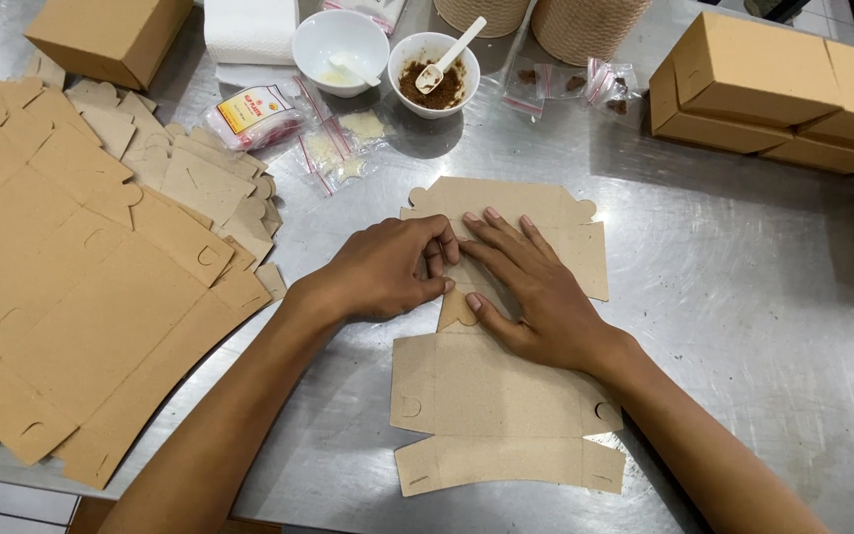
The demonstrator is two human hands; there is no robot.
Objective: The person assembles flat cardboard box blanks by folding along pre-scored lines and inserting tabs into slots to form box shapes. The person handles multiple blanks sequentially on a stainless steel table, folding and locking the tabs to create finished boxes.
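A flat die-cut brown cardboard box blank lies on the steel table in front of me. My left hand rests on its left middle part with fingers curled, pinching a flap edge. Beside it, my right hand lies flat, fingers spread and pressing down on the blank's middle. The fingertips of both hands meet near the blank's centre fold. The blank's far flaps with rounded tabs show beyond my fingers.
A fanned stack of unfolded blanks covers the left. Assembled brown boxes stand at back right, another at back left. Two white bowls, one with brown powder and a spoon, small zip bags and a paper roll sit behind.
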